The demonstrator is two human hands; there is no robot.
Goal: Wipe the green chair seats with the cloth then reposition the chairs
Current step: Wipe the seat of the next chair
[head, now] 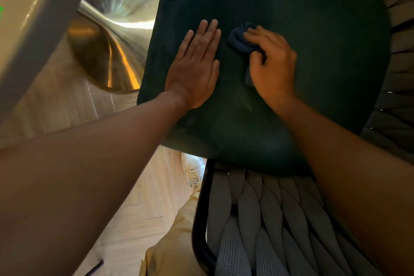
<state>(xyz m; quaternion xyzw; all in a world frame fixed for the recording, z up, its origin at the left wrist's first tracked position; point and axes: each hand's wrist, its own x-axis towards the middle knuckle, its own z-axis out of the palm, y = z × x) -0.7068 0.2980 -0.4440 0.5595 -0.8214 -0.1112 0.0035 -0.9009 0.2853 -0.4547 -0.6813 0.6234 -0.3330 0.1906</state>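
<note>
Right hand (272, 64) grips bunched dark cloth (240, 39) — partly hidden — on green seat (313, 29); left hand (195, 67) lies flat, open.

Both forearms are bare from the wrist to the near edge of the view, with no sleeve, watch or bracelet showing. The left hand (195, 67) and the right hand (272, 63) are bare too, with no gloves or rings visible. Low in the view, pale yellow trousers (179, 242) cover one leg. Beyond them sits a white lace-up sneaker (193, 171), its laces and a stitched toe panel visible.
</note>
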